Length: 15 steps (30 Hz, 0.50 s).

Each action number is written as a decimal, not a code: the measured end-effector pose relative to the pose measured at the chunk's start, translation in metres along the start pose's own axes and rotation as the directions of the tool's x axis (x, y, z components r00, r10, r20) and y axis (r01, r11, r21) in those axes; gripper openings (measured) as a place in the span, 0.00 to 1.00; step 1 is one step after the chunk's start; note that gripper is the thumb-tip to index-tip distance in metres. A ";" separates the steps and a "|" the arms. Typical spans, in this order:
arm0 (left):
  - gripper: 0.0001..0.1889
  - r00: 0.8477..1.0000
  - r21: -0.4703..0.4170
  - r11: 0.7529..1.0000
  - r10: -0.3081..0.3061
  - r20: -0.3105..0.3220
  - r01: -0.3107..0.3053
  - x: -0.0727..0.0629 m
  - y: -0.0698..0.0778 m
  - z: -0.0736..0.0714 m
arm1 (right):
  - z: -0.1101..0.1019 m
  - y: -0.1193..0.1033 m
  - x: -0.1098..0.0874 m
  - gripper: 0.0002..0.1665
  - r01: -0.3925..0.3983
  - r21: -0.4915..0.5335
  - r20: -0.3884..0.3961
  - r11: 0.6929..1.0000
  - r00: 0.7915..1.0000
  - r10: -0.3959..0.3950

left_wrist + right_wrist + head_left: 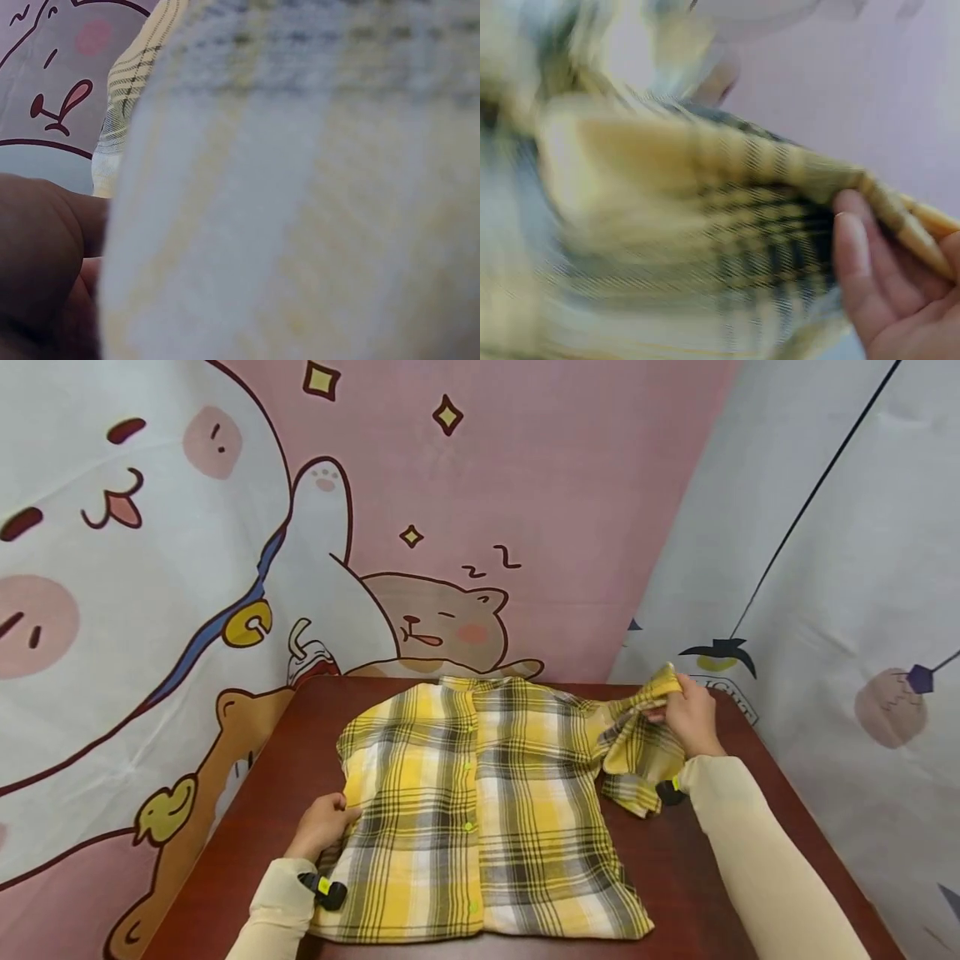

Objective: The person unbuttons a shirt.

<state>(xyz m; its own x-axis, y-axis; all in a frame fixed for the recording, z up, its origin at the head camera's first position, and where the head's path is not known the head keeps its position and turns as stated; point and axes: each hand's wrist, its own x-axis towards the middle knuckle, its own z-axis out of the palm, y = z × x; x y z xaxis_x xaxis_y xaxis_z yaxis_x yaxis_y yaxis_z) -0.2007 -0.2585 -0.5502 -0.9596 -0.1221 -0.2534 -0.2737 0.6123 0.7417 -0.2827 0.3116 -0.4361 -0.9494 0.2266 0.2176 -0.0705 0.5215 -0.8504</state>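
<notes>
A yellow, white and grey plaid button-up shirt (420, 827) lies spread front up on the dark red table, its collar toward the wall. My right hand (692, 714) holds up the sleeve (637, 743) on the right, which hangs bunched from the fingers. In the right wrist view, the fingers (855, 255) grip that sleeve's folded edge, and part of the cloth is blurred. At the shirt's left side, my left hand (324, 825) pinches the edge of the fabric. Blurred cloth (285, 210) fills most of the left wrist view and hides part of that hand. The left sleeve cannot be made out.
The reddish-brown table (277, 752) ends at a cloth backdrop (570, 527) printed with cartoon animals. Another pale printed sheet (840, 610) hangs along the right side. Small black devices are strapped to both wrists.
</notes>
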 end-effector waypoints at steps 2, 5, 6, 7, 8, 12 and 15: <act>0.18 1.000 -0.007 1.000 -0.004 0.005 0.004 -0.001 -0.002 -0.001 | 0.010 -0.033 0.002 0.25 0.080 0.239 -0.006 0.968 0.997 -0.081; 0.18 1.000 0.002 1.000 -0.007 0.009 0.007 -0.001 -0.005 0.000 | 0.013 -0.062 -0.004 0.28 0.173 0.515 -0.103 0.839 0.985 -0.140; 0.18 1.000 0.007 1.000 -0.007 0.010 0.007 -0.001 -0.006 0.000 | 0.012 -0.063 -0.008 0.29 0.192 0.574 -0.153 0.796 0.980 -0.126; 0.18 1.000 0.012 1.000 -0.005 0.009 0.005 -0.001 -0.006 0.000 | 0.010 -0.059 -0.011 0.30 0.212 0.620 -0.210 0.756 0.973 -0.100; 0.18 1.000 0.013 1.000 -0.006 0.006 0.005 -0.001 -0.006 0.000 | 0.006 -0.050 -0.014 0.31 0.231 0.636 -0.263 0.737 0.962 -0.074; 0.18 1.000 0.014 1.000 0.003 0.000 -0.003 0.000 -0.006 0.002 | -0.014 0.033 -0.030 0.31 0.126 0.387 -0.376 0.913 0.926 0.032; 0.18 1.000 0.006 1.000 0.017 -0.001 -0.017 0.001 -0.005 0.002 | -0.040 0.108 -0.052 0.25 -0.091 -0.088 -0.193 0.992 0.979 0.073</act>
<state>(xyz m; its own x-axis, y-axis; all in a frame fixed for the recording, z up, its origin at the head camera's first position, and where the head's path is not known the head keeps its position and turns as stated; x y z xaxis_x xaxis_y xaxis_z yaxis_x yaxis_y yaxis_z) -0.1999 -0.2598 -0.5556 -0.9641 -0.1123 -0.2407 -0.2574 0.6188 0.7422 -0.2291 0.3891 -0.5196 -0.8752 0.4181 0.2433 0.0434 0.5688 -0.8213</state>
